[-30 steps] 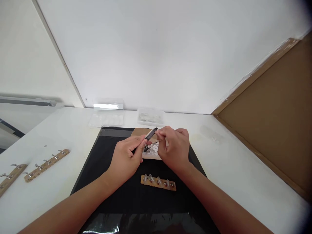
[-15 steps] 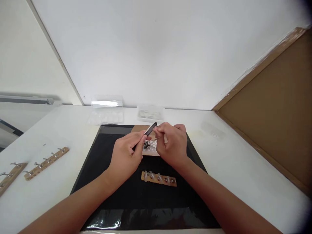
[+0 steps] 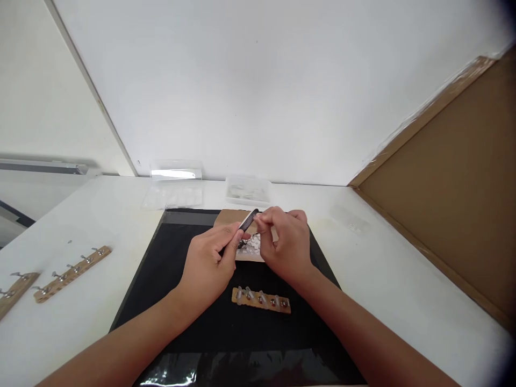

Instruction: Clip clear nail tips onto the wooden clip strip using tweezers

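My left hand grips a slim dark strip with a pale edge between thumb and fingers, its far end pointing up and right. My right hand is closed in a pinch at that far end; anything between its fingertips is too small to make out. Below and behind the hands sits a cardboard box with small white pieces in it, partly hidden. Nearer me, a wooden strip with metal and clear pieces lies on the black mat.
Two wooden strips with metal clips, one whole and one cut off by the frame, lie at the left. An open clear case and a clear box stand at the back. A cardboard panel leans at the right.
Both hands keep their hold and have barely moved. The whole scene sits slightly lower in the picture.
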`<action>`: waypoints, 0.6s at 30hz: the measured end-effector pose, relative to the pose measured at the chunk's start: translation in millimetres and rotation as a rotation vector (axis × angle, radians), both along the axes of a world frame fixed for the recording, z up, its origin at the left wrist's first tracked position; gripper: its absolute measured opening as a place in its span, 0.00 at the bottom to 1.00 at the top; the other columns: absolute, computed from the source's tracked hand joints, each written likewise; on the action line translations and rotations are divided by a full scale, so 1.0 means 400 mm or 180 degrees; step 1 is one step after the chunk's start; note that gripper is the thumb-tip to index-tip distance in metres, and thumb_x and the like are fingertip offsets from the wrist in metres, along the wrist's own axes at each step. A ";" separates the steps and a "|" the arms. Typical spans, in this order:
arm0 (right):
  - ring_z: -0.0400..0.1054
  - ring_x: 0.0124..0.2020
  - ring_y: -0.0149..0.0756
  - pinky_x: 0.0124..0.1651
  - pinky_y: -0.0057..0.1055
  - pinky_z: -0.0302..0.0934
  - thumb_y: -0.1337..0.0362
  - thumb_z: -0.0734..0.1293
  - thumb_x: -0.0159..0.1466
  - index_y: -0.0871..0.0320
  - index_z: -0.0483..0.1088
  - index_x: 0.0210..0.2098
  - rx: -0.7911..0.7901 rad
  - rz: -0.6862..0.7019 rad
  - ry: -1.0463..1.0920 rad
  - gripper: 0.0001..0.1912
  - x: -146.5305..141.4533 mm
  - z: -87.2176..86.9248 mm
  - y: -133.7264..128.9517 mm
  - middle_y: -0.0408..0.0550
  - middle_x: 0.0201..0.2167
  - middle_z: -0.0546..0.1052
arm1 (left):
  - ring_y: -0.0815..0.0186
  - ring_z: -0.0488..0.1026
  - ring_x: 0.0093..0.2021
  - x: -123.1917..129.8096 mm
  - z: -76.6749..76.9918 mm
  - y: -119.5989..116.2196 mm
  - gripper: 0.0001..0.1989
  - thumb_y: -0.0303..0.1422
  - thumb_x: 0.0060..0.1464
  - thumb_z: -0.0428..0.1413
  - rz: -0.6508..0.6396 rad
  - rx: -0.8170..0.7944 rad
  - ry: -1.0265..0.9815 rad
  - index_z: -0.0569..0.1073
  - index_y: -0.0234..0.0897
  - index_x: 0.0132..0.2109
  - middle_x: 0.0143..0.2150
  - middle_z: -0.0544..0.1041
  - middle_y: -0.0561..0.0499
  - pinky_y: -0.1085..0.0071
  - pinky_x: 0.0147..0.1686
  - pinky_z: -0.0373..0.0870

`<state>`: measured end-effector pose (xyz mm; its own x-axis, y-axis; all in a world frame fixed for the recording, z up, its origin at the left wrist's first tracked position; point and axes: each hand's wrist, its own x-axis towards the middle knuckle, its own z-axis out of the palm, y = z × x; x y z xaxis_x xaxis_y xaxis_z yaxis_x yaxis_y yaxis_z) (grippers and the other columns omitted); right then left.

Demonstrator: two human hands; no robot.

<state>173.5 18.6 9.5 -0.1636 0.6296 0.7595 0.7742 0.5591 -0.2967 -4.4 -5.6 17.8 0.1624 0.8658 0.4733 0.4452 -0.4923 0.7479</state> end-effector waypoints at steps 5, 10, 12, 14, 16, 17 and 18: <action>0.74 0.29 0.33 0.43 0.41 0.52 0.67 0.64 0.72 0.54 0.64 0.33 -0.0055 0.0129 0.0156 0.10 0.005 0.005 0.002 0.40 0.30 0.81 | 0.65 0.77 0.30 0.003 0.009 -0.012 0.14 0.34 0.71 0.53 0.0043 0.0091 0.0010 0.84 0.41 0.47 0.27 0.79 0.52 0.70 0.37 0.74; 0.74 0.29 0.32 0.42 0.40 0.52 0.68 0.64 0.71 0.54 0.63 0.32 -0.0229 0.0404 0.0162 0.11 0.008 0.003 0.003 0.39 0.30 0.80 | 0.68 0.73 0.26 0.002 0.016 -0.012 0.14 0.33 0.70 0.53 0.0029 0.0073 -0.0005 0.85 0.40 0.46 0.26 0.77 0.54 0.72 0.32 0.70; 0.74 0.29 0.33 0.42 0.40 0.51 0.68 0.63 0.72 0.54 0.64 0.32 -0.0131 0.0332 0.0170 0.10 0.004 0.001 0.001 0.39 0.29 0.81 | 0.68 0.73 0.27 0.001 0.019 -0.010 0.14 0.33 0.71 0.53 0.0012 0.0079 -0.0032 0.84 0.40 0.46 0.24 0.74 0.54 0.72 0.34 0.71; 0.73 0.29 0.33 0.42 0.40 0.51 0.69 0.63 0.72 0.54 0.64 0.33 -0.0041 0.0274 0.0157 0.10 -0.001 0.000 0.000 0.40 0.29 0.81 | 0.68 0.73 0.28 0.000 0.021 -0.007 0.14 0.33 0.71 0.52 0.0036 0.0073 -0.0065 0.84 0.38 0.46 0.23 0.73 0.55 0.72 0.36 0.71; 0.73 0.28 0.33 0.42 0.40 0.50 0.69 0.63 0.72 0.54 0.64 0.33 -0.0036 0.0433 0.0039 0.10 -0.006 0.000 0.001 0.39 0.29 0.80 | 0.68 0.73 0.28 -0.002 0.020 -0.006 0.14 0.33 0.71 0.53 0.0076 0.0021 -0.0053 0.84 0.37 0.46 0.23 0.72 0.54 0.73 0.35 0.71; 0.73 0.28 0.32 0.42 0.40 0.50 0.69 0.64 0.72 0.54 0.64 0.32 -0.0031 0.0498 -0.0003 0.10 -0.007 0.001 0.002 0.39 0.28 0.80 | 0.68 0.72 0.28 -0.002 0.019 -0.006 0.14 0.33 0.70 0.53 0.0072 -0.0022 -0.0052 0.84 0.37 0.46 0.23 0.72 0.54 0.73 0.34 0.70; 0.73 0.28 0.32 0.42 0.40 0.50 0.69 0.64 0.71 0.54 0.63 0.32 -0.0001 0.0488 0.0005 0.10 -0.007 0.002 0.004 0.39 0.29 0.81 | 0.69 0.72 0.27 -0.002 0.017 -0.006 0.14 0.33 0.70 0.53 0.0048 -0.0073 -0.0063 0.84 0.37 0.46 0.23 0.72 0.55 0.73 0.34 0.70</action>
